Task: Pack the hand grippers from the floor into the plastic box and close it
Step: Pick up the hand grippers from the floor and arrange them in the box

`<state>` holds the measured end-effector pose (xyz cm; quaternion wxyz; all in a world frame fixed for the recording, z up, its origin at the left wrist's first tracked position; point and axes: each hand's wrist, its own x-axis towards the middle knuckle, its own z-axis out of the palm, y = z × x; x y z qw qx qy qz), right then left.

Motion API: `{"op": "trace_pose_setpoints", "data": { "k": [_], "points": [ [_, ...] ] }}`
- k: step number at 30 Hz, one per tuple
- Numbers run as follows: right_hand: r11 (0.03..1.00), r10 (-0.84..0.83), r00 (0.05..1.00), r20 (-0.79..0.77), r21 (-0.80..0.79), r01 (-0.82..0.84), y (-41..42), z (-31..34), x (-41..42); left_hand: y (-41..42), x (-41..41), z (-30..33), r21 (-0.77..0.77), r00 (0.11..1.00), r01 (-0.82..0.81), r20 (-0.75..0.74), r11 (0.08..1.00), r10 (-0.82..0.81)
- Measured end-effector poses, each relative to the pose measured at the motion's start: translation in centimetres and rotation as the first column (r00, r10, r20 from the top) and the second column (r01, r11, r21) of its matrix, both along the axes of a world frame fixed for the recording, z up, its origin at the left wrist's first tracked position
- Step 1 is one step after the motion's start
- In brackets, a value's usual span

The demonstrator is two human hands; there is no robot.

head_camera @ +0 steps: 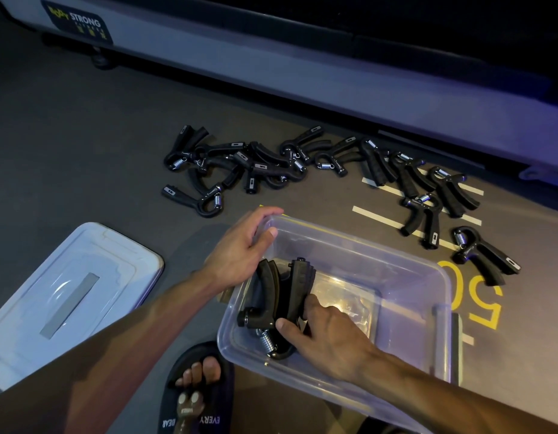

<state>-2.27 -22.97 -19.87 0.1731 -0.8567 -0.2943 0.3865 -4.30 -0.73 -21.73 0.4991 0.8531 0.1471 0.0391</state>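
A clear plastic box (pixel 406 270) stands open on the dark floor in front of me. My left hand (pixel 240 249) grips its far left corner, fingers over the rim and thumb inside. My right hand (pixel 327 333) reaches into the box and holds black hand grippers (pixel 284 292) packed upright against the left wall, thumb and fingers around them. Several more black hand grippers lie on the floor beyond the box: a tangled heap (pixel 240 167) at the centre and a looser row (pixel 434 189) to the right. The box's lid (pixel 67 296) lies flat on the floor at the left.
A grey machine base (pixel 271 57) with a "STRONG" label runs across the far side. White stripes and a yellow "50" (pixel 481 296) are painted on the floor at the right. My foot in a black sandal (pixel 196 386) is near the box's front left corner.
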Motion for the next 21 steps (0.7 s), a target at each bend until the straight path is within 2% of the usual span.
{"op": "trace_pose_setpoints", "data": {
  "k": [4,8,12,17,19,21],
  "points": [
    [0.986,0.164,0.967,0.197,-0.028,-0.162,-0.4,0.0,0.1,0.0,0.0,0.0,-0.012,1.000,0.001,0.003,1.000,-0.001],
    [0.978,0.206,0.955,0.215,-0.042,-0.202,-0.6,0.0,0.2,0.0,0.0,0.0,-0.009,1.000,0.003,-0.006,1.000,-0.003],
    [0.986,0.162,0.977,0.141,-0.061,-0.155,-0.7,-0.1,0.5,0.0,0.0,0.0,-0.003,1.000,0.002,-0.003,1.000,-0.002],
    [0.996,-0.071,0.994,-0.087,-0.068,0.065,-0.5,0.1,1.1,0.1,0.0,0.0,0.014,1.000,-0.001,-0.011,1.000,0.001],
    [0.993,-0.099,0.980,-0.174,-0.073,0.088,-0.3,0.0,1.0,0.1,0.0,0.1,0.016,1.000,0.001,-0.018,1.000,0.000],
    [0.994,-0.107,0.975,-0.195,-0.047,0.099,-0.1,-0.1,0.7,0.0,0.1,0.2,0.024,1.000,0.002,-0.013,1.000,-0.002]
  ]
}}
